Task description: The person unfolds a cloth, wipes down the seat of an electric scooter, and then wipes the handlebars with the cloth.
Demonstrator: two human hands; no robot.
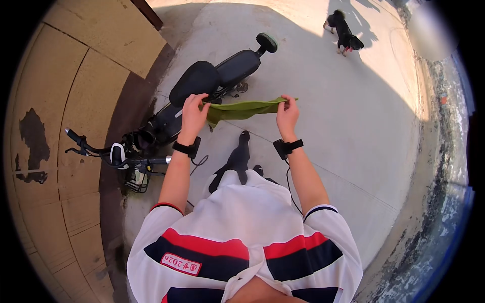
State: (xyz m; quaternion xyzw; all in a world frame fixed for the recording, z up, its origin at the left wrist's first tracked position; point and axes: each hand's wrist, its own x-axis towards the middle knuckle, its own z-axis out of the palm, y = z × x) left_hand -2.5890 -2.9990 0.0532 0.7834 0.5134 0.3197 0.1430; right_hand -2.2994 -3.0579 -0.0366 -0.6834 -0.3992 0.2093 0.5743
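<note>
Pinching green cloth (242,110), both hands (194,114) (287,117) outstretched, apart

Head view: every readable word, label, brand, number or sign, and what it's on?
"2026": red-bordered patch on the shirt, upside down in this view.
Characters beside "2026": too small to read.
Bike, cloth, wrist straps: no readable text.

To my left: electric scooter (237,68), black seats, handlebar (134,160) turned toward tan-panelled wall (81,116) | wall: ragged dark patch (34,139) | ahead, right of me: black dog (344,34) on sunlit part of pale concrete ground (353,146) | my far right: stained, mottled strip (439,187) edging concrete | seam lines cross ground.
</note>
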